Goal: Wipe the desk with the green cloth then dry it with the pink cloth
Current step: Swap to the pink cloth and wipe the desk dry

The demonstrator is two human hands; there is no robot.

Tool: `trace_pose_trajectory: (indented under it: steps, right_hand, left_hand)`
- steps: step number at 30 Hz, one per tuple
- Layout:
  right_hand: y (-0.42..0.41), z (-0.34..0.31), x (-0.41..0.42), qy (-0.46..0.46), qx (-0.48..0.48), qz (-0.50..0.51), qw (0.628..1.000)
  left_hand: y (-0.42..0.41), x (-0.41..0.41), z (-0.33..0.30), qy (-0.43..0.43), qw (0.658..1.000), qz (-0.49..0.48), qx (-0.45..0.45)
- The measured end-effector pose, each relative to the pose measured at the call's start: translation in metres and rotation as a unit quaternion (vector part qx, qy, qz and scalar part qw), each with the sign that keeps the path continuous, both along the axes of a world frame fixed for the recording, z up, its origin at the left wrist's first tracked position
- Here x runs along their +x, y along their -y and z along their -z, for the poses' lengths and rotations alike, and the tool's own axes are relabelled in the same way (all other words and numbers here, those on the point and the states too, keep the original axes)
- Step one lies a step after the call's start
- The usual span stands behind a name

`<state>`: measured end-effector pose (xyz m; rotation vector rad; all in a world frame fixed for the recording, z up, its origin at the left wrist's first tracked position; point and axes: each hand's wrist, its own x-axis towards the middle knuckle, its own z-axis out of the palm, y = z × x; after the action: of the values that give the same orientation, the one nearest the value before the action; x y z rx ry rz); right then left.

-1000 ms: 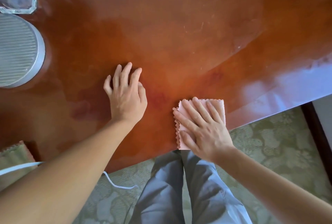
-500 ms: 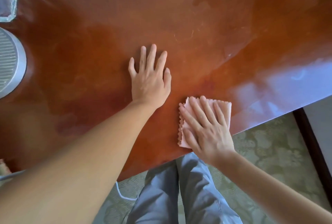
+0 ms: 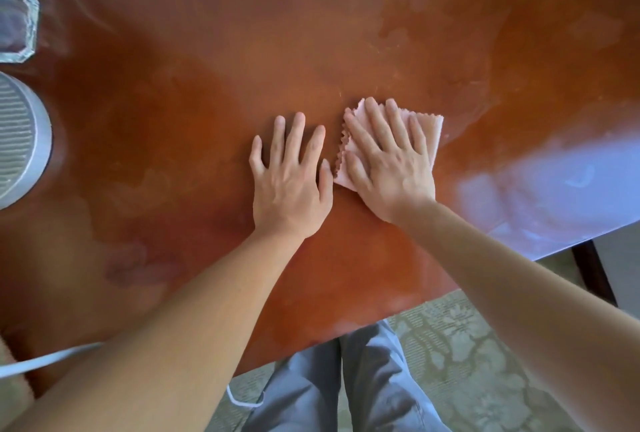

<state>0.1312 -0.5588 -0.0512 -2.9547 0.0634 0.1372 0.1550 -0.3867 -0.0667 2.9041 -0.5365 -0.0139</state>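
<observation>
Drying looks under way, so the green-cloth wipe is presumably done, though no green cloth is clearly in view. Nearest, the left hand (image 3: 289, 178) lies flat on the desk (image 3: 207, 92), fingers straight, holding nothing. Just beside it, the right hand (image 3: 388, 161) presses the pink cloth (image 3: 431, 133) down with spread, straight fingers. That cloth is small, folded, pale, with zigzag edges. Beyond, dull smeary patches on the wood suggest more to dry.
</observation>
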Motion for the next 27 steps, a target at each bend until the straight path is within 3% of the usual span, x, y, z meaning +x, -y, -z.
trace_pose_trajectory:
  steps: [7, 11, 20, 27]
  right_hand:
    - [-0.020, 0.007, -0.105, 0.007, 0.005, -0.112, 0.994]
    - [-0.002, 0.006, -0.078, -0.014, -0.011, -0.159, 0.987]
    - [0.012, -0.005, 0.088, -0.049, -0.032, -0.085, 0.995]
    - [0.007, -0.004, -0.015, -0.034, -0.001, -0.208, 0.978]
  left_hand:
    - [0.000, -0.001, -0.001, 0.001, 1.000, 0.000, -0.021]
    - [0.000, -0.001, -0.003, -0.001, 1.000, -0.002, -0.025]
    - [-0.001, -0.001, -0.004, 0.000, 0.999, -0.008, -0.032]
    - [-0.001, -0.003, -0.005, 0.007, 0.998, -0.022, -0.053]
